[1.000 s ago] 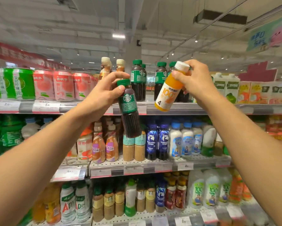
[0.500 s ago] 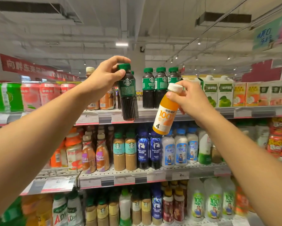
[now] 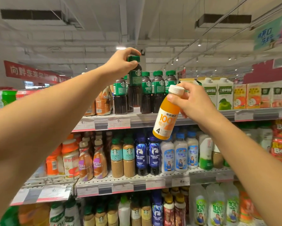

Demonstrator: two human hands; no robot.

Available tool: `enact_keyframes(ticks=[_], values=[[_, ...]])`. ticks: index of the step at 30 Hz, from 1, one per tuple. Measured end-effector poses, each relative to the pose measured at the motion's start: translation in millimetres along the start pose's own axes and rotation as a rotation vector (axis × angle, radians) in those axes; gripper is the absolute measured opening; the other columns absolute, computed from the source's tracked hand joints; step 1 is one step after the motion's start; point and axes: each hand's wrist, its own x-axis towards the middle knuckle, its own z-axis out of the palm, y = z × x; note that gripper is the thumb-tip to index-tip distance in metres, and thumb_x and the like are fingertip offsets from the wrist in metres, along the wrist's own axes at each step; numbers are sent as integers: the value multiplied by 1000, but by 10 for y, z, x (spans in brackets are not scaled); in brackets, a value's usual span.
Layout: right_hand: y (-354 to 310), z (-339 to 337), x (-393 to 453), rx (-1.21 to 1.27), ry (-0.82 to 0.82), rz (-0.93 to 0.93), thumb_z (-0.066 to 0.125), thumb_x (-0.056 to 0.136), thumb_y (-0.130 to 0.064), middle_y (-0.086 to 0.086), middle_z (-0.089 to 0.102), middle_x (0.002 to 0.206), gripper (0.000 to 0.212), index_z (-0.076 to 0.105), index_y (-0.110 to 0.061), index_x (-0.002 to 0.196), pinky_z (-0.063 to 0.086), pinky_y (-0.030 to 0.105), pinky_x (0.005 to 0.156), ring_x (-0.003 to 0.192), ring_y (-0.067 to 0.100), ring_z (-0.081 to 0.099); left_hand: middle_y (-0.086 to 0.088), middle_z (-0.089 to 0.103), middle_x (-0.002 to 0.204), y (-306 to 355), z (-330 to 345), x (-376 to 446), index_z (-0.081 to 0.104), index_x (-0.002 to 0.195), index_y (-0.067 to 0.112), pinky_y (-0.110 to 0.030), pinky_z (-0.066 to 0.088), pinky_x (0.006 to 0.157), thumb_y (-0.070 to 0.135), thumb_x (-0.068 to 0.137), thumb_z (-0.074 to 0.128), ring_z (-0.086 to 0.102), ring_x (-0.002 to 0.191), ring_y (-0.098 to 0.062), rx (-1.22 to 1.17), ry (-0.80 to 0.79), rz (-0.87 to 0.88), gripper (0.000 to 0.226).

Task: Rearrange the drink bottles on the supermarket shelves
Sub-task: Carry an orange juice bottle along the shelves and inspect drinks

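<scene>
Left fingers (image 3: 131, 62) pinched round the green cap of a dark coffee bottle (image 3: 134, 85), held upright over the top shelf (image 3: 153, 119), beside the row of matching green-capped coffee bottles (image 3: 157, 91); whether its base touches the shelf, impossible to tell. Left hand (image 3: 120, 64) raised high, arm stretched up from the lower left.

Right fingers (image 3: 173, 99) curled round the neck of an orange juice bottle (image 3: 165, 118) just under its white cap, bottle tilted, base swung down and to the left, hanging in front of the top shelf's edge and clear of it. Right hand (image 3: 194, 101) level with the top shelf, arm reaching in from the lower right.

On the top shelf too: brown coffee bottles (image 3: 101, 103) to the left, white and orange juice cartons (image 3: 225, 95) to the right. On the middle shelf (image 3: 137, 181): tan coffee bottles with teal labels (image 3: 123, 158), blue bottles (image 3: 147, 156), pale milky bottles (image 3: 180, 154). Price tags (image 3: 119, 123) along the shelf fronts. More bottles on the shelf below, blurred.
</scene>
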Motion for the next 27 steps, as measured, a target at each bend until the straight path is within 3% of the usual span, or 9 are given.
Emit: enact_keyframes(ticks=[2, 5, 7, 10, 14, 17, 21, 27], values=[[22, -41, -13, -15, 4, 2, 76, 91, -31, -5, 69, 91, 22, 68, -22, 109, 42, 27, 59, 69, 7, 59, 2, 54, 134, -11, 15, 68, 57, 139, 22, -12, 46, 67, 13, 103, 54, 57, 97, -2, 62, -17, 8, 37], [68, -89, -30, -35, 14, 9, 77, 90, -32, -4, 70, 91, 23, 68, -22, 109, 42, 28, 60, 65, 7, 58, 0, 48, 148, -69, 7, 159, 57, 138, 22, -11, 41, 72, 10, 103, 53, 55, 112, -9, 135, -32, 15, 37], [86, -108, -44, -45, 17, 15, 77, 90, -33, -3, 71, 93, 25, 67, -23, 110, 43, 28, 61, 64, 7, 57, 0, 46, 152, -97, -10, 202, 57, 138, 22, -14, 45, 83, 9, 103, 53, 53, 121, -15, 170, -57, 9, 38], [84, -113, -63, -56, 14, 25, 76, 91, -30, -3, 71, 93, 25, 66, -22, 113, 42, 27, 60, 62, 5, 56, -4, 46, 153, -139, -19, 254, 56, 139, 21, -29, 44, 101, 9, 104, 52, 51, 127, -19, 211, -105, -7, 37], [92, -93, -81, -64, 12, 29, 76, 92, -31, -4, 70, 90, 26, 66, -22, 114, 43, 27, 59, 62, 6, 57, -5, 46, 153, -233, -21, 335, 55, 141, 21, -28, 38, 100, 10, 104, 53, 47, 124, -14, 243, -140, -32, 39], [102, -79, -93, -75, 5, 34, 75, 92, -32, -4, 70, 93, 27, 67, -23, 116, 44, 28, 61, 67, 6, 59, -5, 48, 150, -299, -21, 392, 54, 141, 22, -34, 43, 104, 10, 104, 52, 52, 128, -21, 274, -191, -52, 39], [77, -22, -57, -45, -5, 40, 75, 92, -31, -5, 70, 91, 26, 67, -23, 114, 43, 26, 60, 63, 4, 57, -6, 54, 140, -343, 5, 434, 51, 141, 21, -33, 47, 91, 9, 104, 51, 58, 119, -23, 324, -285, -71, 39], [17, 119, -26, -36, -27, 33, 76, 92, -32, -2, 71, 93, 26, 67, -20, 113, 41, 26, 59, 61, 3, 55, -2, 57, 128, -397, 38, 457, 48, 144, 23, -35, 45, 90, 11, 104, 51, 57, 116, -23, 461, -387, -89, 41]])
